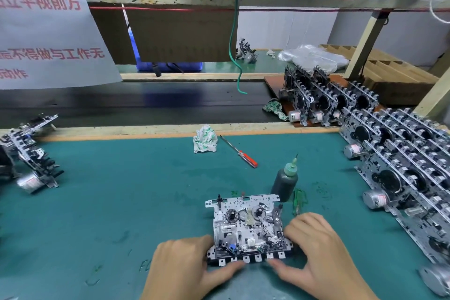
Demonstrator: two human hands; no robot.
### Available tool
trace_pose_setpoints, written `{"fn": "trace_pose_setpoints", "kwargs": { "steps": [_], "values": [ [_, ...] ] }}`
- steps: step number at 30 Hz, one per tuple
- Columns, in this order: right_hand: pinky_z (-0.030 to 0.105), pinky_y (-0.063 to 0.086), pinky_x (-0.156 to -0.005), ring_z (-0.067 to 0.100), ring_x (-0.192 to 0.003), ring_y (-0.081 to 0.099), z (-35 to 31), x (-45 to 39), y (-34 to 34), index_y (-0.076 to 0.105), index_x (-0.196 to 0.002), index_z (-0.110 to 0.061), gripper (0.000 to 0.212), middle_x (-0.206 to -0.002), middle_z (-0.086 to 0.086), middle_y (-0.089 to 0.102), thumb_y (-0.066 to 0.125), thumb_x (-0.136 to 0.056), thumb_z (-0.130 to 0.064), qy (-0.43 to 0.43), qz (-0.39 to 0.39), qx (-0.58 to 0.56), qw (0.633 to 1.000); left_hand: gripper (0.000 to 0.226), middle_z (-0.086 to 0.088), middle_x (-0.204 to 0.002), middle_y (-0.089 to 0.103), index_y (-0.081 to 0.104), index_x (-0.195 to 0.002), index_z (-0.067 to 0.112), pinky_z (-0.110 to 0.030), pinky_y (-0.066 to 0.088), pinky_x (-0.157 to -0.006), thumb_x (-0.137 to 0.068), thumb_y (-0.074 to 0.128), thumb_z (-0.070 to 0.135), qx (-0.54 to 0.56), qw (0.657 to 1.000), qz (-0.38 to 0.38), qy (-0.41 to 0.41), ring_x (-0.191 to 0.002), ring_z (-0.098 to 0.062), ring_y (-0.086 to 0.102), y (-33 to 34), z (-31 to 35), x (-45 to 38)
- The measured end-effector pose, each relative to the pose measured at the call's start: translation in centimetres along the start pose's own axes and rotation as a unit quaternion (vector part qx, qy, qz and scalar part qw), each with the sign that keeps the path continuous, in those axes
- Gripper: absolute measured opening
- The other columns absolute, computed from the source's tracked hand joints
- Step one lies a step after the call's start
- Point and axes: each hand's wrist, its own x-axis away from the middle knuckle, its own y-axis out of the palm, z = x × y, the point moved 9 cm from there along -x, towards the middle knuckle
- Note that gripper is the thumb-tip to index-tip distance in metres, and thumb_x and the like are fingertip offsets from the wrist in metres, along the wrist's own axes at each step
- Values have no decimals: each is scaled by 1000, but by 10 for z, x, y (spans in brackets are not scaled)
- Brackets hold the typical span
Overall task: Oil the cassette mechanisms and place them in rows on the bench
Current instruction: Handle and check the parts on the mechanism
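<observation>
A silver cassette mechanism (246,226) lies flat on the green mat (121,202) in front of me, its row of keys toward me. My left hand (185,268) holds its near left corner, thumb under the keys. My right hand (316,251) holds its right side, thumb at the front edge. A dark oil bottle (285,181) with a green nozzle stands upright just behind the mechanism's right corner. Rows of mechanisms (401,161) lean against each other along the right of the bench. A few more mechanisms (31,153) are piled at the left edge.
A red-handled screwdriver (239,151) and a crumpled rag (205,139) lie at the back of the mat. A second rag (275,109) and more mechanisms (323,97) sit on a brown board behind. A dark conveyor belt (146,102) runs across beyond the wooden strip.
</observation>
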Motion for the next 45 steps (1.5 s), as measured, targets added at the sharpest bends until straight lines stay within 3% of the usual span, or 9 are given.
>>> {"fn": "trace_pose_setpoints", "kwargs": {
  "steps": [4, 9, 16, 19, 25, 31, 38, 42, 45],
  "values": [
    [23, 38, -76, 12, -65, 48, 0, 3, 0, 57, -58, -17, 45, -60, -10, 50, 58, -68, -61, -2, 2, 7, 1000, 60, 15, -36, 44, 44, -42, 21, -13, 35, -31, -59, 46, 78, -15, 998, -10, 56, -32, -4, 44, 0, 0, -2],
    [20, 36, -79, 9, -66, 41, -1, 1, 1, 54, -59, -16, 44, -60, -8, 45, 64, -67, -58, -8, -10, -31, 999, 56, 5, -31, 38, 44, -39, 14, -13, 31, -29, -60, 49, 66, -21, 998, 28, 47, -26, -17, 40, 1, 2, -1],
    [21, 37, -79, 11, -65, 48, 0, 3, 3, 55, -57, -17, 48, -60, -10, 49, 60, -70, -63, -10, -7, 4, 1000, 60, 8, -31, 38, 42, -41, 17, -12, 30, -30, -61, 48, 74, -8, 998, 9, 61, -28, -14, 40, 3, 5, 0],
    [22, 37, -78, 14, -65, 52, 0, 4, 2, 56, -57, -16, 50, -60, -9, 51, 56, -73, -63, -7, 3, 23, 1000, 67, 7, -31, 37, 43, -41, 18, -14, 31, -33, -51, 48, 84, -6, 999, 2, 34, -28, -14, 41, 4, 5, -1],
    [25, 39, -78, 17, -62, 49, -3, 4, 1, 52, -56, -15, 53, -59, -6, 45, 64, -69, -64, -14, 1, -18, 1000, 66, 1, -29, 34, 44, -37, 14, -17, 29, -33, -55, 49, 78, -18, 1000, 22, 0, -25, -17, 40, 6, 3, -3],
    [27, 38, -83, 15, -65, 52, -1, 5, -3, 57, -56, -15, 47, -60, -7, 53, 59, -69, -60, 6, 35, 25, 999, 63, 9, -33, 38, 22, -56, 27, -16, 30, -32, -53, 50, 83, 11, 997, -18, 80, -32, -10, 40, 3, 6, -4],
    [29, 38, -81, 15, -61, 55, 0, 8, -2, 54, -51, -16, 56, -56, -9, 51, 60, -61, -71, 28, 41, 40, 998, 55, 8, -34, 39, 37, -48, 22, -16, 30, -33, -53, 58, 73, 30, 992, -33, 119, -32, -8, 40, 10, 11, 2],
    [28, 39, -80, 15, -63, 50, -2, 6, -2, 53, -57, -14, 52, -61, -6, 50, 59, -70, -65, -9, 29, 24, 999, 58, 9, -32, 38, 30, -50, 26, -15, 30, -31, -51, 52, 79, 16, 997, -20, 76, -30, -7, 39, 6, 8, 0],
    [29, 40, -82, 17, -61, 50, -5, 4, -1, 54, -57, -14, 52, -60, -5, 49, 54, -79, -61, -41, 22, 41, 998, 64, 8, -31, 37, 42, -42, 20, -16, 31, -30, -51, 49, 82, 10, 999, -12, 40, -28, -9, 40, 8, 4, 0]
  ]
}}
